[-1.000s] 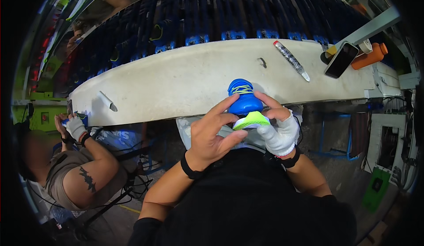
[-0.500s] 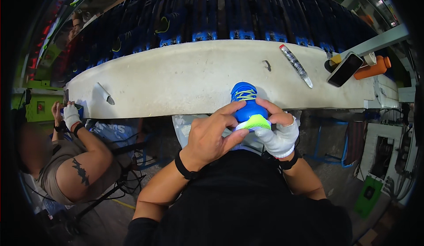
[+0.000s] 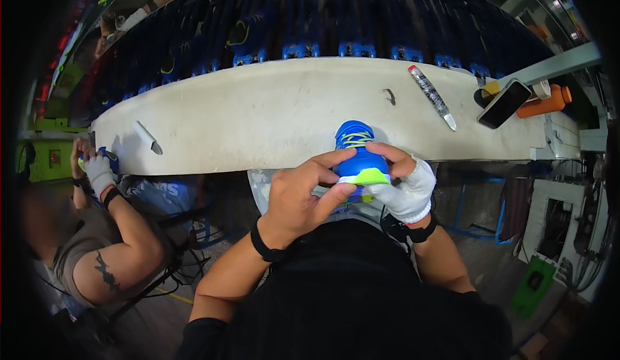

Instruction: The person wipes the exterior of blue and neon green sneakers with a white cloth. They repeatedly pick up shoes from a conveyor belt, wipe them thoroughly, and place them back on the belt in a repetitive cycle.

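Note:
A small blue shoe (image 3: 365,164) with yellow-green laces is held up at the near edge of the table, its lime and white end toward me. Bare, my left hand (image 3: 294,198) grips its left side, with the thumb low against the white sole edge. On the other side, my right hand (image 3: 413,189) wears a white glove that leaves fingertips bare; its fingers close on the shoe's right side. The shoe's underside is mostly hidden. Below it, something blue and yellow-green shows partly between my hands.
On the pale table (image 3: 258,114) lie a knife (image 3: 433,98), a dark scrap (image 3: 390,96) and a white tube-like piece (image 3: 149,138). A phone (image 3: 505,104) and orange bottle (image 3: 546,102) stand right. Beyond runs a dark slatted conveyor (image 3: 329,24) carrying shoes. A co-worker (image 3: 126,244) sits left.
The shoe has tilted, so its lime and white end shows less of the sole's underside. Both my hands have shifted slightly with it. At left, the co-worker's hands have moved a little.

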`<action>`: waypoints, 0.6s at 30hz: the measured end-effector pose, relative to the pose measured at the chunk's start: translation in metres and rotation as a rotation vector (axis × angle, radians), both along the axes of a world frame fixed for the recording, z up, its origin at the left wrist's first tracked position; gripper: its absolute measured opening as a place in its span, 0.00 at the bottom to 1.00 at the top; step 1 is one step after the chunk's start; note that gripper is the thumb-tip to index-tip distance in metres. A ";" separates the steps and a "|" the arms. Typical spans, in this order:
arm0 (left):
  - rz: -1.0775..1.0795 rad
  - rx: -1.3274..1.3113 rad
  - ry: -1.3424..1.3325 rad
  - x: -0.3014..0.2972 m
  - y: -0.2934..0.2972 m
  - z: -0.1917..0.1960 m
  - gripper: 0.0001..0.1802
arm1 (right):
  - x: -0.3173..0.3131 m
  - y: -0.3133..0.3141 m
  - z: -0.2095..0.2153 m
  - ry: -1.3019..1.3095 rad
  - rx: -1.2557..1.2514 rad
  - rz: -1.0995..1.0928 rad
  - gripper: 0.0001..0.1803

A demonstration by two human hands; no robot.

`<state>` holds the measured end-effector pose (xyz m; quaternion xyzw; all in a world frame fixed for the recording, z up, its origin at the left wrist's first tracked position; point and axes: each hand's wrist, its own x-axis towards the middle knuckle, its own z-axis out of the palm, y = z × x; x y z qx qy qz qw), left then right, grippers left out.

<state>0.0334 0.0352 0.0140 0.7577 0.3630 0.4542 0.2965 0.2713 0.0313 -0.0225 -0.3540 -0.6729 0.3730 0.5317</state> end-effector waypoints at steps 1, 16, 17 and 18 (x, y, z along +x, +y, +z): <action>-0.008 -0.038 0.031 -0.004 0.001 0.006 0.16 | -0.004 0.001 -0.002 0.033 -0.003 -0.003 0.21; -0.088 -0.221 0.587 -0.032 0.018 0.050 0.51 | -0.026 -0.007 0.011 -0.378 0.101 -0.062 0.21; -0.087 -0.256 0.551 -0.034 0.017 0.047 0.49 | -0.024 -0.006 0.009 -0.426 0.079 -0.067 0.20; -0.078 -0.285 0.507 -0.037 0.017 0.043 0.47 | -0.021 -0.005 0.007 -0.455 0.056 -0.088 0.20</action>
